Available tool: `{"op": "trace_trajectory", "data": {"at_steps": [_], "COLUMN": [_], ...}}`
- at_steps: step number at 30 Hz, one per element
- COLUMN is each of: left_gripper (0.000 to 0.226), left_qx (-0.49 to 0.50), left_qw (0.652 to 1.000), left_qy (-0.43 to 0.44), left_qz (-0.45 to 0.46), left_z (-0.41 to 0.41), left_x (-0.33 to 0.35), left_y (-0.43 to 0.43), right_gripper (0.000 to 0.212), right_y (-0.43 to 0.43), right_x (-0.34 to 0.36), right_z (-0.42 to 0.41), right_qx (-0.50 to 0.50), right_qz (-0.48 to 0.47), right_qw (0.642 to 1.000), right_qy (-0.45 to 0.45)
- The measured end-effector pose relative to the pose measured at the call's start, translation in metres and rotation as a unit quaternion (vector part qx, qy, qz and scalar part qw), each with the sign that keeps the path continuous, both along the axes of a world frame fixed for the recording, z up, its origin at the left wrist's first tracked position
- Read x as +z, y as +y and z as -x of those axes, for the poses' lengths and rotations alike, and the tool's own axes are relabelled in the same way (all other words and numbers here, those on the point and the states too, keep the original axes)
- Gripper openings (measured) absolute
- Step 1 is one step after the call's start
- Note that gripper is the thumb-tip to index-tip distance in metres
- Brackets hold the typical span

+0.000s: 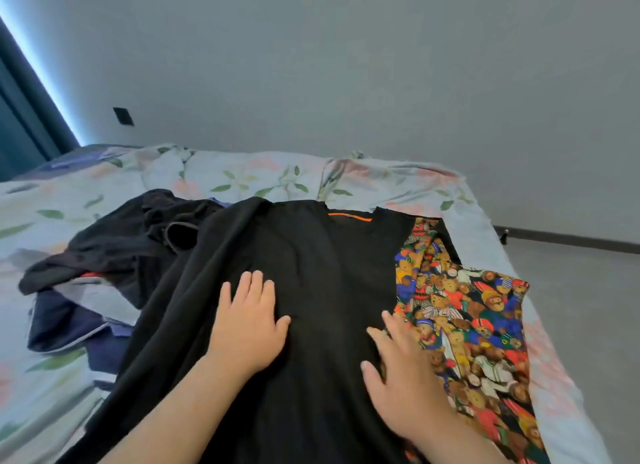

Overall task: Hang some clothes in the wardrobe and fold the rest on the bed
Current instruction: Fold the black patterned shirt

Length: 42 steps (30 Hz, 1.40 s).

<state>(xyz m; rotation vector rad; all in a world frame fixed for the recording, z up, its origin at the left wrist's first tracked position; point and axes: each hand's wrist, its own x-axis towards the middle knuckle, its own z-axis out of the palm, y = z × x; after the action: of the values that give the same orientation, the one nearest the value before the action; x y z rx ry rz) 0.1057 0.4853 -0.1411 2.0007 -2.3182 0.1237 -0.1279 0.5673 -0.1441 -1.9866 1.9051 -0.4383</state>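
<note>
A black shirt [311, 273] is spread flat across the bed [242, 176], collar toward twelve o'clock. It is pressed by the left hand [247, 320] and the right hand [403, 373], both with fingers flat and extended, nothing gripped. A bear-print garment [478, 325] lies partly underneath at three o'clock and could be dragged along and creased when a fold is made.

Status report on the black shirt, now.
Left hand and right hand flat on black shirt. Shirt spread, unfolded. Teddy-bear print garment underneath on right.
</note>
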Motion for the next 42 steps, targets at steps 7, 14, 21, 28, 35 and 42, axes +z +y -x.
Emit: {"op": "trace_trajectory", "data": {"at_steps": [7, 14, 21, 28, 35, 42], "left_gripper": [0.061, 0.029, 0.036, 0.018, 0.028, 0.036], "left_qx": [-0.007, 0.018, 0.308, 0.338, 0.329, 0.159], "left_qw": [0.942, 0.903, 0.868, 0.596, 0.569, 0.499], "left_qy": [0.297, 0.427, 0.358, 0.704, 0.751, 0.795], "left_qz": [-0.159, 0.038, -0.156, -0.189, -0.069, -0.305], "left_z": [-0.081, -0.097, -0.168, -0.197, -0.256, -0.15], "left_x": [-0.041, 0.012, 0.014, 0.065, 0.128, 0.098], "left_y": [0.002, 0.018, 0.021, 0.037, 0.023, 0.095], "right_gripper": [0.068, 0.067, 0.068, 0.077, 0.072, 0.043], "right_y": [-0.091, -0.107, -0.106, -0.091, -0.066, -0.035], "right_x": [-0.016, -0.055, -0.058, -0.033, 0.004, 0.07], "right_z": [-0.144, -0.157, -0.16, -0.152, -0.156, -0.187], "right_qx": [0.079, 0.054, 0.053, 0.108, 0.109, -0.087], "right_qz": [0.086, 0.06, 0.052, -0.02, -0.113, -0.312], "right_qw": [0.991, 0.986, 0.984, 0.982, 0.984, 0.777], "right_qy": [0.064, 0.143, 0.164, 0.154, 0.088, -0.54]}}
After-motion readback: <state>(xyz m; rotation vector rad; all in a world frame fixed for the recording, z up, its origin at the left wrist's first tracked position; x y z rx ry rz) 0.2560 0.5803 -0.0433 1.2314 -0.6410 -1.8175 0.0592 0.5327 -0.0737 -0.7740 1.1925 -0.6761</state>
